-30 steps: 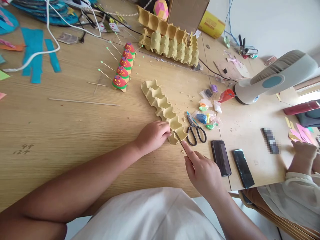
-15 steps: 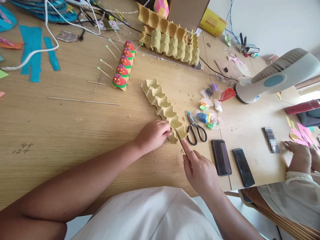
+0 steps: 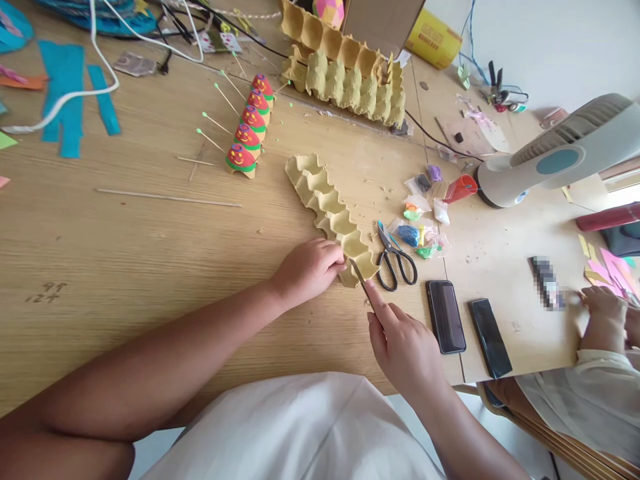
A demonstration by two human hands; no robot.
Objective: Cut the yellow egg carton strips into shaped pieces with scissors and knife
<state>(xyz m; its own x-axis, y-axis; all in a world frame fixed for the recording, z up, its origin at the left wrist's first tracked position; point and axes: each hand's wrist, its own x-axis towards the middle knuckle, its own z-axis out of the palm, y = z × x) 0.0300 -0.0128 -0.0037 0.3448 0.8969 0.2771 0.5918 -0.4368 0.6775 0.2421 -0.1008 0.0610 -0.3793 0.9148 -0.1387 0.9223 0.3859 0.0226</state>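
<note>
A strip of yellowish egg carton point(image 3: 325, 200) lies with its cups facing up on the wooden table. My left hand point(image 3: 313, 270) is closed on the near end of this strip, pinching its left edge. In my right hand point(image 3: 405, 340) is a thin knife point(image 3: 361, 279), the index finger stretched along it. The blade meets the carton close to my left fingertips; the knife's handle is hidden in my palm. Black-handled scissors point(image 3: 395, 260) lie just right of the strip.
Painted red carton cups point(image 3: 247, 137) with cotton swabs stand behind on the left. More egg cartons point(image 3: 350, 87) sit at the back. Bagged coloured clay point(image 3: 410, 235), two phones point(image 3: 446, 317) and a grey fan point(image 3: 540, 157) are rightward. Another person's hand point(image 3: 603, 310) rests at far right.
The whole view has shifted slightly, moving most things a little rightward. Both hands keep their hold, and the blade stays at the near end of the carton strip.
</note>
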